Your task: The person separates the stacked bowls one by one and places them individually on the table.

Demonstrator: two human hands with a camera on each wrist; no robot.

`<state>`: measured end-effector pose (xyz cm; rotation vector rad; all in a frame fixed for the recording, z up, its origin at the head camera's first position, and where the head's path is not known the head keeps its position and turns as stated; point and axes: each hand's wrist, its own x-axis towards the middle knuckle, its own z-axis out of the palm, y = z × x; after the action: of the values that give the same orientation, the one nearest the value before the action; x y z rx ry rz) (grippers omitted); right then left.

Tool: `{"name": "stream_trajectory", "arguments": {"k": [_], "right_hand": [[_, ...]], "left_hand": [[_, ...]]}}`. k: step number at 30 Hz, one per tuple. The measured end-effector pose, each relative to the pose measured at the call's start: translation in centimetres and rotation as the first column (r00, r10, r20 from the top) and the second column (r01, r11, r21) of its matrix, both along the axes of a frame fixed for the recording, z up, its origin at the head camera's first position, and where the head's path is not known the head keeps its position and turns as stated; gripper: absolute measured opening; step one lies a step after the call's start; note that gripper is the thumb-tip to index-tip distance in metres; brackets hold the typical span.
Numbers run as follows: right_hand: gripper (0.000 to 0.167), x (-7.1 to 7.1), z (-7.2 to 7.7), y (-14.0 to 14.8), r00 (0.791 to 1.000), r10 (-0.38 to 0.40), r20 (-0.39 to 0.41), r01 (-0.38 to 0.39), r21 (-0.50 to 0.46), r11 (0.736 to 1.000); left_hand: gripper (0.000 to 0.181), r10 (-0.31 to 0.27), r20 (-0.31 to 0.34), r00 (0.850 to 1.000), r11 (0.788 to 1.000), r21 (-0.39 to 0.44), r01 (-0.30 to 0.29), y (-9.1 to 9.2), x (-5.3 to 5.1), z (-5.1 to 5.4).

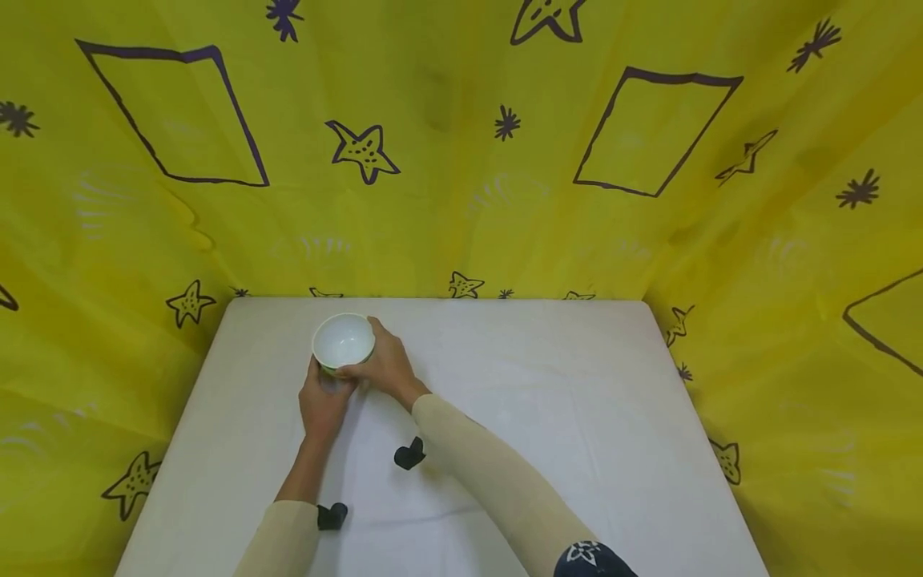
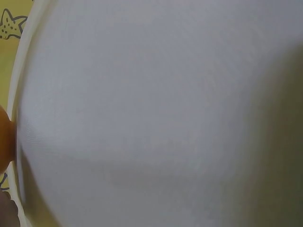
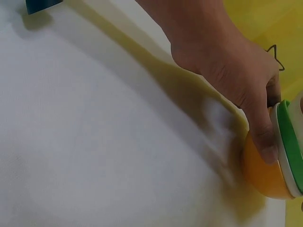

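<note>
A round bowl (image 1: 344, 340) with a white inside is held mouth upward over the far left of the white table. Its outside shows an orange body (image 3: 265, 172), a white rim and a green band (image 3: 291, 142); whether this is one bowl or a nested stack, I cannot tell. My right hand (image 1: 382, 365) grips it from the right, thumb on the near side. From below and nearer, my left hand (image 1: 326, 405) holds its near left side. Only an orange edge of the bowl (image 2: 5, 142) and a bit of a hand show in the left wrist view.
White cloth covers the table (image 1: 541, 401), whose back edge lies just past the bowl. Yellow curtains (image 1: 433, 200) with drawn stars hang behind and at both sides. Dark clips (image 1: 409, 453) sit beside each forearm.
</note>
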<state>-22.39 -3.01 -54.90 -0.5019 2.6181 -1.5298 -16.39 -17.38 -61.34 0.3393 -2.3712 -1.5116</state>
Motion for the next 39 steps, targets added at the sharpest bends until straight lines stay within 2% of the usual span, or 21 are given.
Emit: {"name": "stream_trajectory", "arguments": {"k": [5,9,13,19,25,33,39], "right_hand": [[0.096,0.3,0.3,0.2,1.0,-0.024,0.013,0.024,-0.014,1.0],[0.097,0.5,0.5,0.3,0.999,-0.033,-0.006,0.033,-0.023,0.999],[0.096,0.7,0.6,0.4,0.999,-0.042,-0.021,0.04,-0.062,0.997],[0.096,1.4,1.7,1.4,0.996,-0.085,-0.033,0.08,-0.13,0.988],[0.101,1.2,2.4,2.8,0.991,-0.107,-0.079,0.097,-0.123,0.988],[0.106,0.7,3.0,5.1,0.989,-0.118,-0.091,0.107,-0.121,0.987],[0.106,0.4,3.4,7.2,0.983,-0.118,-0.137,0.104,-0.107,0.989]], "left_hand": [[0.09,-0.001,-0.004,1.0,1.0,-0.02,0.001,-0.1,0.1,-0.2],[0.089,0.006,-0.036,0.999,1.0,-0.028,-0.007,-0.1,0.0,-0.3],[0.09,0.019,-0.042,0.999,0.999,-0.025,-0.02,-0.2,0.0,-0.4],[0.091,0.016,-0.047,0.999,1.0,-0.019,-0.017,-0.1,0.0,-0.3],[0.093,0.013,-0.074,0.997,1.0,-0.015,-0.014,0.1,-0.1,-0.1],[0.097,0.013,-0.038,0.999,1.0,-0.007,-0.014,-0.2,0.1,0.0],[0.101,0.005,-0.012,1.0,1.0,-0.002,-0.005,0.0,-0.1,-0.3]]}}
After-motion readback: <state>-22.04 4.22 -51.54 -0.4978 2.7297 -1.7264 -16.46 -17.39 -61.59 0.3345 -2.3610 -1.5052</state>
